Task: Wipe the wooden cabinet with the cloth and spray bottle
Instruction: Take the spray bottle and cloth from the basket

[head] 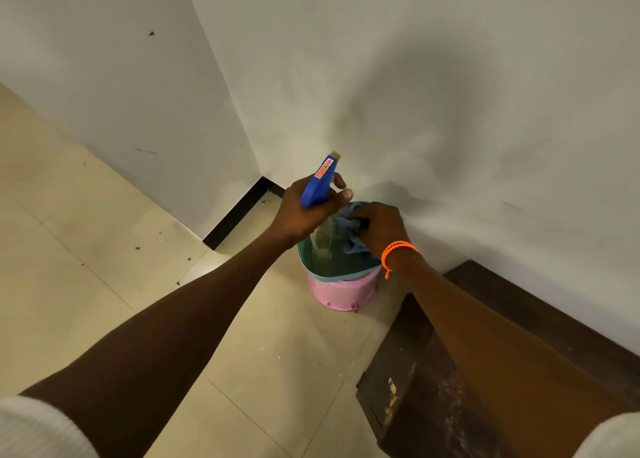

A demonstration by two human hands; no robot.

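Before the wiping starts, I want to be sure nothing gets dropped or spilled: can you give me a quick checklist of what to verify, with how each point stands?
1. Left hand has a firm hold on the spray bottle: ok, fingers wrap its neck below the blue head.
2. Right hand has the cloth: ok, it grips the blue cloth, bunched over the basket.
3. Cloth free of the basket: cannot tell, its lower folds hang inside the rim.
4. Bottle lifted out of the basket: not ok, its clear body is inside the rim.
5. Nozzle aimed at the wooden cabinet: not ok, it points toward the wall.
6. Liquid in the bottle: cannot tell.
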